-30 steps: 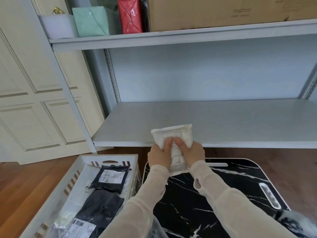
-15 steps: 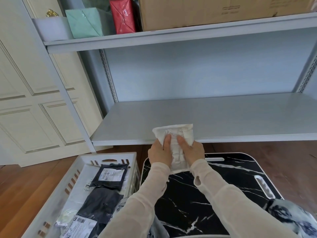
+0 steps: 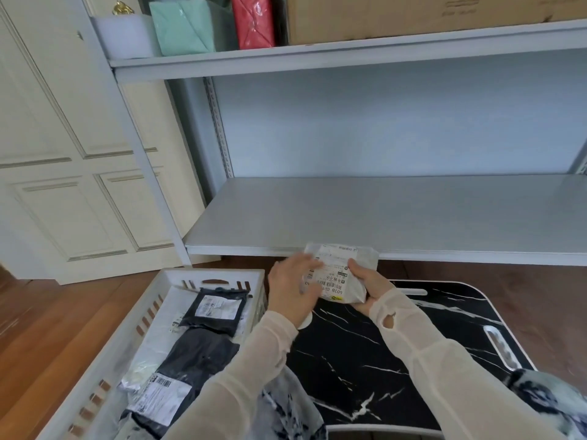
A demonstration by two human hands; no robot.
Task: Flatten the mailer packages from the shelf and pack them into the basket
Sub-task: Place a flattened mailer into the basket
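Note:
A small white mailer (image 3: 341,274) with a printed label facing up is held above the far edge of a black marble-patterned board (image 3: 381,350). My right hand (image 3: 368,289) grips its right side, thumb on top. My left hand (image 3: 290,289), blurred, lies with fingers stretched over the mailer's left edge. To the left stands the white slatted basket (image 3: 216,275). Inside it lie a black mailer with a label (image 3: 219,309), a second black mailer (image 3: 198,360) and a labelled one (image 3: 162,398).
The grey lower shelf (image 3: 381,214) just behind my hands is bare. The upper shelf (image 3: 317,55) carries a teal package (image 3: 184,27), a red package (image 3: 252,20) and a cardboard box (image 3: 413,17). Cream doors (image 3: 63,154) stand left, on a wooden floor.
The white mailer has been turned so that its label faces up. My left hand went from gripping its middle to lying spread over its left edge. My right hand moved to its right side.

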